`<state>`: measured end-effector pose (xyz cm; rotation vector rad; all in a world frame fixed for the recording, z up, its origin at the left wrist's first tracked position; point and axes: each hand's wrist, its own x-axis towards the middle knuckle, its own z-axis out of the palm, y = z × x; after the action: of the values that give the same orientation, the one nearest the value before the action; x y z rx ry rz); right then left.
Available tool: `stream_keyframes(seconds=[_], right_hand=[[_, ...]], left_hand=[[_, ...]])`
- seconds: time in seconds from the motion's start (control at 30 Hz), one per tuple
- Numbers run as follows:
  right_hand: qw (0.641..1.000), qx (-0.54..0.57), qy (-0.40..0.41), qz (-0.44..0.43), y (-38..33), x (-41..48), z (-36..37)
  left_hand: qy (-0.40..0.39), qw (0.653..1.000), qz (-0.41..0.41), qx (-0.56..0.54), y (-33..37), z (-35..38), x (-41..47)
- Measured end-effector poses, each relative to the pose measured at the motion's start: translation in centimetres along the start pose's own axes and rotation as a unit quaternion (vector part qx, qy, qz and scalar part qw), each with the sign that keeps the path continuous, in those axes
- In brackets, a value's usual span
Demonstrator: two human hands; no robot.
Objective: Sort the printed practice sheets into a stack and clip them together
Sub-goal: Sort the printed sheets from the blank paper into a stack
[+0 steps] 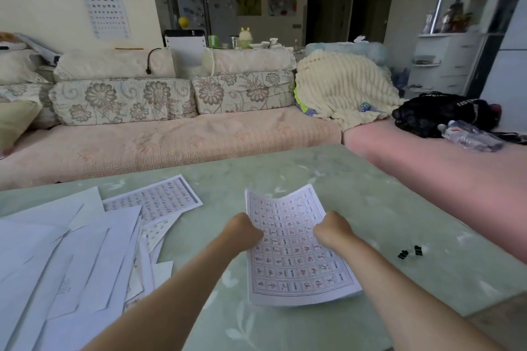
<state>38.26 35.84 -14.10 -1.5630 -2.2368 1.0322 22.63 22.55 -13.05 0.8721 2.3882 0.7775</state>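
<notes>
While both hands hold one printed sheet point(293, 251) just above the table point(313, 168), the rest lie heaped.
The left hand point(242, 229) and right hand point(332, 226) each clench a side edge, and the sheet bows between them; it looks thin, light and floppy, best pinched at the edges and easily creased; the heap of sheets point(85, 251) sprawls at the left; black binder clips point(410, 252) lie loose at the right, in no box or tray.

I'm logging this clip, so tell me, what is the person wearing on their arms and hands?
Nothing that shows. Both forearms are bare, with no sleeves in view. The left hand and right hand have no gloves, and no watch or bracelet shows at either wrist.
</notes>
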Motion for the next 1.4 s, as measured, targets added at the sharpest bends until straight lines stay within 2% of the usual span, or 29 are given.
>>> stream_keyframes(seconds=[0.1,0.2,0.27,0.33,0.4,0.5,0.67,0.77,0.87,1.1,1.27,1.4], right_hand=[[0.995,-0.096,0.000,0.012,0.2,0.2,0.2],[0.975,-0.216,0.047,-0.025,0.2,0.3,0.6],[0.964,-0.244,0.056,-0.093,-0.1,0.0,0.8],[0.954,-0.254,0.004,-0.156,-0.5,-0.4,1.2],[0.952,-0.259,-0.044,-0.157,-1.3,-1.0,1.6],[0.947,-0.279,-0.031,-0.157,-3.0,-1.8,2.2],[0.961,-0.160,-0.062,-0.216,-8.2,-3.9,5.4],[0.959,-0.095,-0.096,-0.249,-12.2,-5.7,9.3],[0.959,-0.035,-0.145,-0.241,-15.6,-7.7,14.0],[0.949,0.073,-0.221,-0.212,-20.9,-11.7,22.4],[0.954,0.168,-0.201,-0.148,-23.9,-12.5,26.0],[0.970,0.137,-0.163,-0.116,-25.1,-13.9,27.5]], left_hand=[[-0.006,0.997,-0.015,0.080,0.0,1.0,0.5],[0.025,0.987,0.001,0.156,-0.1,1.4,0.3],[0.062,0.982,0.044,0.175,-0.6,1.8,0.3],[0.075,0.974,0.094,0.192,-1.1,1.9,0.0],[0.062,0.970,0.119,0.205,-1.7,1.7,-0.4],[0.059,0.969,0.137,0.197,-3.1,0.6,-0.9],[0.133,0.960,0.167,0.181,-7.2,-4.0,-2.5],[0.164,0.959,0.154,0.171,-11.2,-8.0,-3.9],[0.173,0.962,0.128,0.166,-15.9,-12.0,-5.4],[0.128,0.965,0.040,0.225,-25.7,-18.0,-9.0],[0.054,0.955,-0.027,0.292,-31.1,-19.9,-10.9],[0.010,0.959,-0.057,0.276,-33.1,-20.1,-11.6]])
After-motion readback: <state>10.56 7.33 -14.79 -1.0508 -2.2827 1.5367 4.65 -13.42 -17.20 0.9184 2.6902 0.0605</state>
